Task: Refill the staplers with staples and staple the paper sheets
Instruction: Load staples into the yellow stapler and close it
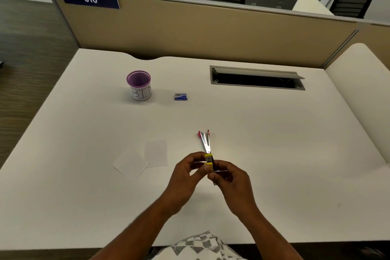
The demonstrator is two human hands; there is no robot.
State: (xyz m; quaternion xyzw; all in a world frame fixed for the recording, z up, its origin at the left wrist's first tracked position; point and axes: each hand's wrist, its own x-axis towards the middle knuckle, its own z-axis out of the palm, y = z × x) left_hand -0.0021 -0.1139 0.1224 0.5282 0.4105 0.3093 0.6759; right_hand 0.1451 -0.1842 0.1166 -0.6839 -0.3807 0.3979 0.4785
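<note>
Both hands meet over the middle of the white desk [274,154] and hold a small yellow stapler [209,161] between them. My left hand [185,173] pinches it from the left, my right hand [228,177] from the right and below. Just beyond the hands a red stapler [205,140] lies on the desk with its metal arms spread apart. Two white paper sheets [143,159] lie overlapping to the left of the hands. A small blue staple box [181,96] sits farther back.
A purple mesh cup labelled BIN [139,85] stands at the back left. An open cable slot [256,78] is cut into the desk at the back right. A tan partition [190,27] closes the far edge.
</note>
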